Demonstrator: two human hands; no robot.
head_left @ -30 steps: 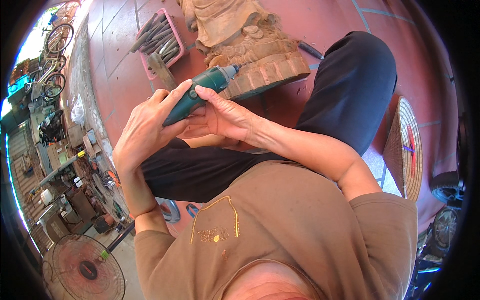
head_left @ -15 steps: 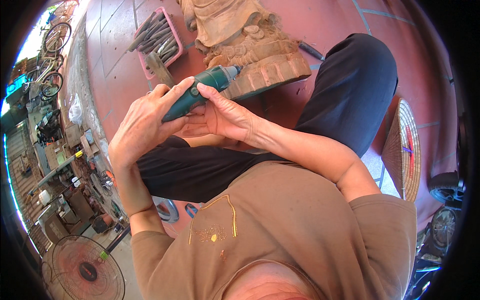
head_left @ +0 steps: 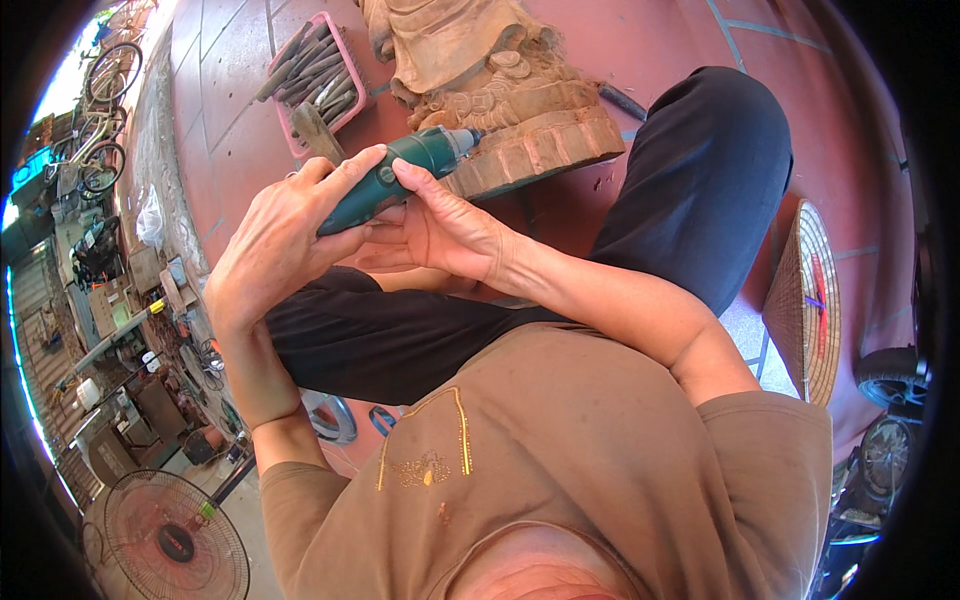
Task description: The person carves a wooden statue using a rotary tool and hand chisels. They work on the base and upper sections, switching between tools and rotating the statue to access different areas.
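Note:
A dark green rotary tool (head_left: 428, 155) with a grey nose is held between my two hands, its tip pointing toward the far right. My left hand (head_left: 290, 215) is closed around the rear of its body, with the fingers on top. My right hand (head_left: 455, 225) grips it from the other side, thumb pressed on the casing and fingers partly beneath it. Just beyond the tool's tip a carved wooden statue (head_left: 490, 85) lies on the floor, its scalloped base (head_left: 545, 150) turned toward me. Whether the tip touches the base I cannot tell.
A pink basket (head_left: 358, 72) full of chisel-like tools stands at the far left, with a wooden mallet-like piece (head_left: 318, 135) at its near corner. One dark-handled tool (head_left: 622, 100) lies right of the statue. A conical hat (head_left: 805, 305) rests at right; a fan (head_left: 175, 540) stands at lower left.
My left hand and the rotary tool have shifted slightly left. My right hand keeps its grip almost unmoved, and the statue stays where it was.

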